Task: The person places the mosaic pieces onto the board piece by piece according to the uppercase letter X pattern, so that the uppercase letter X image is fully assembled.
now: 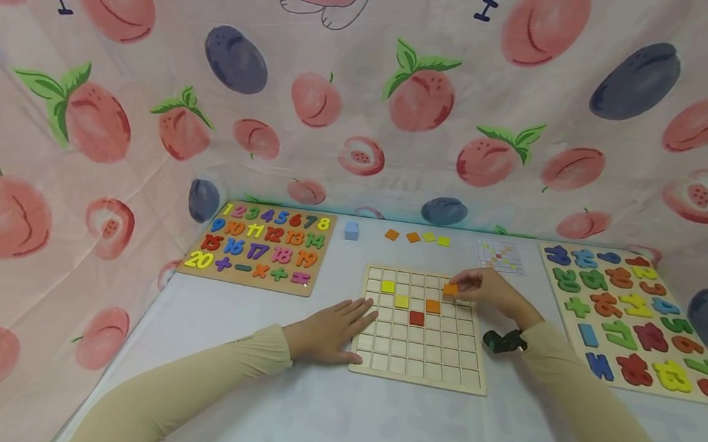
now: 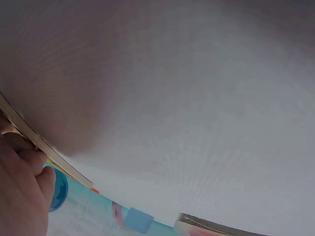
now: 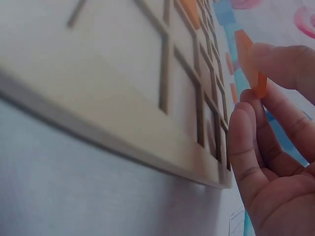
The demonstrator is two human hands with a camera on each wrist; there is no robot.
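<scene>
Head view: we'd worry about the thin orange square tile, near the far right corner of the pale wooden grid board, catching a raised divider if released tilted, or the board sliding if bumped. Our right hand pinches the tile between thumb and fingers; our left hand rests, fingers extended, on the board's left edge.

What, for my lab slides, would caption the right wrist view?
Right hand pinching an orange tile near the gridded board.

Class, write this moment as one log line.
right hand pinches orange tile | left hand touches edge of grid board | on board: two yellow tiles, one red tile, another orange tile
</scene>
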